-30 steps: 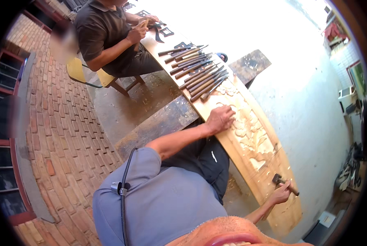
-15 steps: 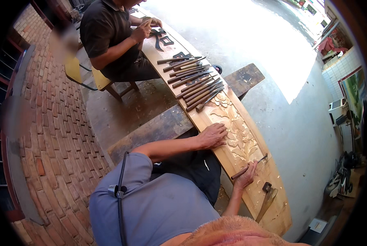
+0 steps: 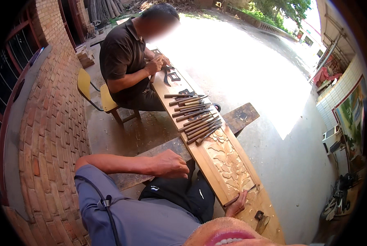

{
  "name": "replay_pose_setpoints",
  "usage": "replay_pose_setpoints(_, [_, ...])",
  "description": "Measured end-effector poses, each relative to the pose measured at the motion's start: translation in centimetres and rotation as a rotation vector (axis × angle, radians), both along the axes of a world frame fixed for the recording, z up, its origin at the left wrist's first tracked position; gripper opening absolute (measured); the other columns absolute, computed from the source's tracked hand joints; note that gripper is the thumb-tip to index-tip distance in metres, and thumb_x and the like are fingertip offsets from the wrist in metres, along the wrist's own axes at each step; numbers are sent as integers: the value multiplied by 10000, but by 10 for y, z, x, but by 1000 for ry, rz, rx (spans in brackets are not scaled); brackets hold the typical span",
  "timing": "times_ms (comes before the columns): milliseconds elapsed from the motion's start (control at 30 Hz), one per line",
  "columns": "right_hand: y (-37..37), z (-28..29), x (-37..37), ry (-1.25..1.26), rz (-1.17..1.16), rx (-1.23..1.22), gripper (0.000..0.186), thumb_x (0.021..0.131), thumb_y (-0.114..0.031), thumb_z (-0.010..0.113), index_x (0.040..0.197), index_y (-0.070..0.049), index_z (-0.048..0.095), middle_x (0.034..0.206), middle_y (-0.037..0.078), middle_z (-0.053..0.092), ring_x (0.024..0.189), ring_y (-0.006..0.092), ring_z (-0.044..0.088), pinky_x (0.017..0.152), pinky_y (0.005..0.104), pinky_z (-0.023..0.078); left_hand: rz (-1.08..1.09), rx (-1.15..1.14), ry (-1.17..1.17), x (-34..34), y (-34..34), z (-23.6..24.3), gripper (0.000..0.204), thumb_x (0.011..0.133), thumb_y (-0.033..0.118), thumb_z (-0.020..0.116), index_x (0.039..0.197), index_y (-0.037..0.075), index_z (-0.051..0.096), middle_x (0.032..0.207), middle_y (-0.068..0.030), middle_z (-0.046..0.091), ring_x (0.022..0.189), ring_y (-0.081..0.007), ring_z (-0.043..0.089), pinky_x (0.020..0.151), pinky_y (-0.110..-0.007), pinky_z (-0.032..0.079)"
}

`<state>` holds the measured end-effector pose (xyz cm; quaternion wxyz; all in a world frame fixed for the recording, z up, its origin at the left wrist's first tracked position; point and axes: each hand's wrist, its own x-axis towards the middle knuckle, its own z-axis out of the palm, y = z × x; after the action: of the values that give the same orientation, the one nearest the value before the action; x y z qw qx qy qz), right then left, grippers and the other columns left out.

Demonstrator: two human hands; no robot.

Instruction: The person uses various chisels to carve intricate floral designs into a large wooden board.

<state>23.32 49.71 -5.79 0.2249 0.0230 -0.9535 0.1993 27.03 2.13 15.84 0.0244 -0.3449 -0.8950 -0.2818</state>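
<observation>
My right hand (image 3: 237,203) is closed around a carving chisel (image 3: 231,201), whose thin blade points toward the far edge of a long wooden board (image 3: 210,163). Carved leaves and flowers (image 3: 226,158) in raised relief run along the board just beyond that hand. My left hand (image 3: 170,165) hangs over my lap, off the board, its fingers curled in and nothing seen in them. Close to my right hand lies a wooden mallet (image 3: 262,221) with a dark head, partly cut off by my chin.
Several dark-handled chisels (image 3: 198,119) lie in a row across the board. A co-worker (image 3: 128,67) sits on a yellow chair (image 3: 84,84) at its far end, handling something near black cut-out shapes (image 3: 174,76). A bench plank (image 3: 243,117) supports the board. A brick wall (image 3: 48,135) stands left.
My left hand has lifted off the carved board and drawn back left over my lap, fingers curling. My right hand still grips the chisel. The view has tilted up, showing more of the yard.
</observation>
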Motion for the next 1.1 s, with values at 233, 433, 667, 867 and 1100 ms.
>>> replay_pose_setpoints(233, [-5, 15, -1, -9, -43, 22, 109, 1019, -8, 661, 1118, -36, 697, 1472, 148, 713, 1250, 390, 725, 981, 455, 605, 97, 266, -387, 54, 20, -3, 268, 1058, 321, 772, 1183, 91, 830, 1068, -103, 836, 924, -307, 799, 794, -404, 624])
replay_pose_setpoints(433, [-39, 31, -36, -15, 37, 19, 180, 1044, -55, 600, 1186, -31, 709, 1445, 173, 709, 1224, 434, 698, 987, 470, 556, -223, 139, -624, 61, 31, 46, 428, 1072, 337, 720, 1412, 76, 727, 1269, -149, 787, 1150, -354, 749, 951, -456, 609])
replay_pose_setpoints(667, [-7, 5, -13, 11, -33, 63, 155, 1029, -79, 632, 1163, -57, 706, 1464, 197, 703, 1224, 437, 712, 987, 504, 576, -478, 233, -484, 34, -29, 128, 496, 1054, 420, 760, 1380, 46, 748, 1295, -172, 786, 1210, -355, 754, 987, -451, 604])
replay_pose_setpoints(867, [-12, 13, -6, -50, 12, 37, 163, 1038, -89, 606, 1164, -57, 704, 1479, 214, 697, 1263, 433, 708, 1012, 504, 576, -890, 443, -226, 71, -36, 206, 594, 1107, 575, 617, 1221, 15, 780, 1234, -168, 764, 1114, -324, 764, 985, -437, 605])
replay_pose_setpoints(1100, [-15, 12, -15, 32, 9, 24, 165, 999, -12, 623, 1143, -64, 685, 1440, 147, 715, 1140, 415, 732, 940, 473, 583, -976, 629, 21, 74, -34, 244, 441, 1139, 94, 409, 1124, -39, 830, 1059, -246, 796, 945, -347, 796, 972, -449, 648])
